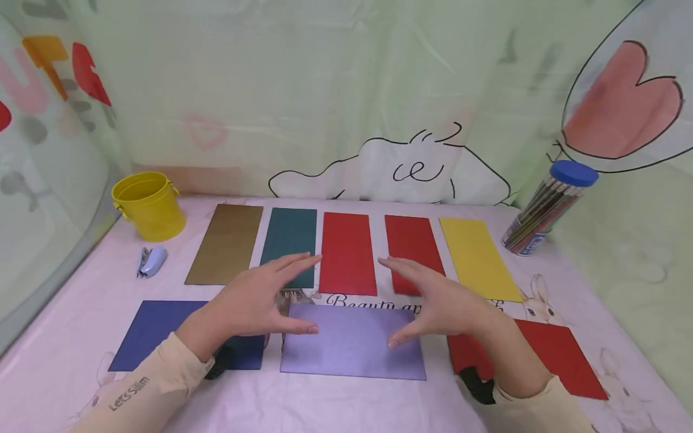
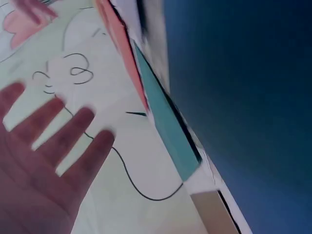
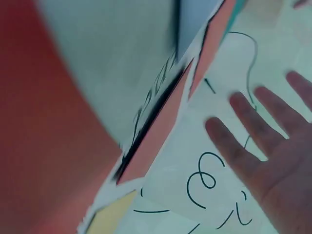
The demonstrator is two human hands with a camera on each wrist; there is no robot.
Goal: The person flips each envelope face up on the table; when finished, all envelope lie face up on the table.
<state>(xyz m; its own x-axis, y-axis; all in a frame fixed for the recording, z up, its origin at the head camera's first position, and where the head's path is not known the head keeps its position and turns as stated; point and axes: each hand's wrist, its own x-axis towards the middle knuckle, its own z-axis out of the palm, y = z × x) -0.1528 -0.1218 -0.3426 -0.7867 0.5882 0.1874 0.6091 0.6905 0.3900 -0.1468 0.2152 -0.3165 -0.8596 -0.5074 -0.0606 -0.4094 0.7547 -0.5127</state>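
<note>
In the head view, my left hand (image 1: 257,297) and right hand (image 1: 433,297) face each other above a lavender rectangular sheet (image 1: 352,352), with a gap between them. Both hold nothing; the wrist views show the fingers of the left hand (image 2: 44,165) and right hand (image 3: 273,146) straight and spread. Under the left forearm lies a dark blue sheet (image 1: 157,331), partly hidden. A red sheet (image 1: 563,355) lies partly covered by the right forearm. Behind the hands is a row of sheets: brown (image 1: 227,240), dark green (image 1: 289,234), red (image 1: 346,252), another red (image 1: 411,237) and yellow (image 1: 476,252).
A yellow bucket (image 1: 157,210) stands at the back left, with a small light-blue stapler (image 1: 151,261) in front of it. At the back right stands a clear tube of pencils (image 1: 544,210) with a blue lid. The pink tablecloth (image 1: 335,409) carries printed lettering and rabbits.
</note>
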